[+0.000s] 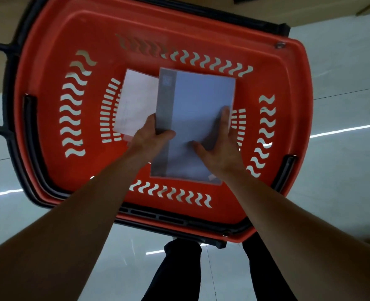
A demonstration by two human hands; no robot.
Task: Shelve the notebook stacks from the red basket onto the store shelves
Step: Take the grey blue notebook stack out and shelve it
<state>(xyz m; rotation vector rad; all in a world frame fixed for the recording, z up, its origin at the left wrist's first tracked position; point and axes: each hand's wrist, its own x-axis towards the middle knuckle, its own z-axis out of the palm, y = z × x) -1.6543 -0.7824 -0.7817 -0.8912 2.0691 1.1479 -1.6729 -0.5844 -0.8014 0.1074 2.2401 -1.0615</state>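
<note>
Blue notebook stack (199, 118) inside red basket (56, 48). Left hand (151, 139) grips its left edge, thumb curled over the cover. Right hand (219, 148) lies flat on the cover, fingers straight. White notebook (136, 101) partly underneath, left side.

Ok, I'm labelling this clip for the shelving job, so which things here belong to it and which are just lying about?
Part of the job:
red basket
blue notebook stack
white notebook stack, lying partly under the blue one
left hand, gripping the blue stack's edge
right hand, flat on its cover

Just there:
tiled floor
trouser legs
</note>
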